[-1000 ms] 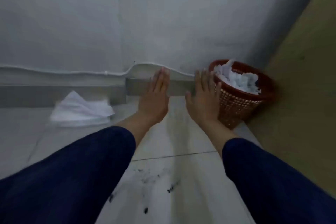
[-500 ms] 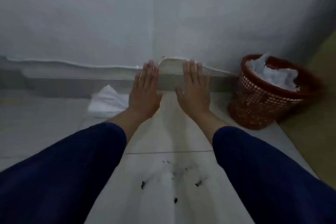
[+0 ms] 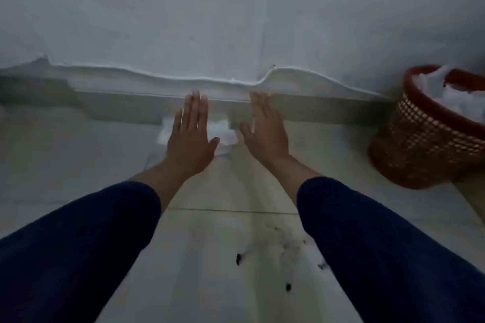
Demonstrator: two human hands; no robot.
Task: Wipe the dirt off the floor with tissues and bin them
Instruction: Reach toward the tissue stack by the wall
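While both arms reach forward at mid-frame, the left hand [image 3: 190, 136] and right hand [image 3: 265, 128] are held flat, backs up, fingers straight and close together, thumbs out; neither has hold of anything. Loose white tissues [image 3: 226, 136] lie on the pale tiled floor [image 3: 78, 160] at centre frame, at the foot of the grey skirting [image 3: 131, 110]. The left hand covers most of them, with white showing on both sides of it. Whether the palm touches them cannot be told. The right hand sits just right of the tissues, fingertips over the skirting line. The dirt [image 3: 238, 259] is in the lower centre of the frame, between the dark blue sleeves [image 3: 78, 249]: a few black specks and a faint grey smear, well apart from the tissues and below a tile joint. A red mesh bin [image 3: 425, 144] stands at the right edge of the frame, against the wall [image 3: 236, 8], with crumpled white tissue [image 3: 462, 97] heaped inside above its rim.
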